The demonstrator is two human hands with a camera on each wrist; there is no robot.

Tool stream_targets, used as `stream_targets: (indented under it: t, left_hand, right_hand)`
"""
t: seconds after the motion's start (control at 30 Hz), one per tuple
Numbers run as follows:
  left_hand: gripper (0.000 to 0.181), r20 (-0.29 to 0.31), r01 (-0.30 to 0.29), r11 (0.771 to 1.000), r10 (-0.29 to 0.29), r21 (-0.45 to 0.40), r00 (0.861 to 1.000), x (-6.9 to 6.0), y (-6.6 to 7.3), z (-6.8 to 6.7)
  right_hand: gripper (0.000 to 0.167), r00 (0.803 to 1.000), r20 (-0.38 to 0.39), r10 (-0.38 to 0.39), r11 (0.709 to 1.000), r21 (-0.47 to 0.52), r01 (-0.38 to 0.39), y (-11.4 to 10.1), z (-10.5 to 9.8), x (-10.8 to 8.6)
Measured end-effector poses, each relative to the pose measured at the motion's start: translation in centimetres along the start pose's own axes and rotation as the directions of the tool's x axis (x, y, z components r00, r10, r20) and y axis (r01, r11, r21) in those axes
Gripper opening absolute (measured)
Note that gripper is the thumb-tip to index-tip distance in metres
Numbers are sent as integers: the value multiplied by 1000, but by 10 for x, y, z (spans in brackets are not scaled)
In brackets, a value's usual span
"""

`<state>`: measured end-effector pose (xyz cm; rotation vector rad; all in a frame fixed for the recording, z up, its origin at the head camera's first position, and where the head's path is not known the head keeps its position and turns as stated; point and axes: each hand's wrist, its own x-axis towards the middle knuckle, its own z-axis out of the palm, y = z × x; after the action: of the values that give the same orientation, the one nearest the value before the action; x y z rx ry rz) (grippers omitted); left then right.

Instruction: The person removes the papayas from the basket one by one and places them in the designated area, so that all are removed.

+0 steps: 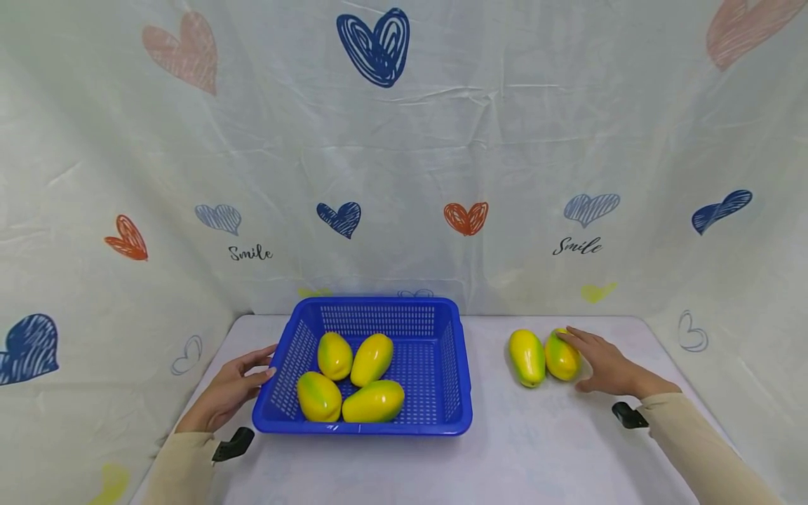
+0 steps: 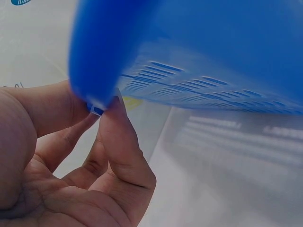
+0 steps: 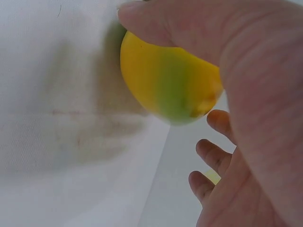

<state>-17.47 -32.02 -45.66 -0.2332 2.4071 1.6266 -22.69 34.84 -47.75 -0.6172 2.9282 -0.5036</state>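
My left hand (image 1: 232,386) pinches the left rim of a blue plastic basket (image 1: 435,427) between thumb and fingers; the left wrist view shows the grip on the rim (image 2: 97,71) up close. Several yellow-green mangoes (image 1: 372,403) lie in the left and middle of the basket. To the right of it, two more sit side by side on the table: a left mango (image 1: 527,358) and a right mango (image 1: 560,358). Over the right one reaches my right hand (image 1: 602,365), fingers spread and thumb apart. In the right wrist view the thumb partly covers that mango (image 3: 165,80).
A white table (image 1: 505,456) carries everything. Behind it and at both sides hangs a pale cloth (image 1: 404,161) printed with hearts and the word Smile. Dark wrist devices (image 1: 235,444) show below both hands.
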Motion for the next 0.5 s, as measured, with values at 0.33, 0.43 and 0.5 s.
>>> stream_targets:
  t: [0.33, 0.43, 0.5]
  left_hand:
    - [65, 1, -7, 1000, 7, 0, 1000, -1, 0, 0]
    - [65, 1, -4, 1000, 4, 0, 1000, -1, 0, 1]
    - [65, 0, -4, 1000, 4, 0, 1000, -1, 0, 1]
  right_hand:
    - [97, 1000, -30, -9, 1000, -10, 8, -7, -8, 0]
    - [96, 999, -43, -28, 1000, -6, 28, -14, -13, 1]
    - [95, 998, -45, -41, 999, -8, 41, -19, -17, 3]
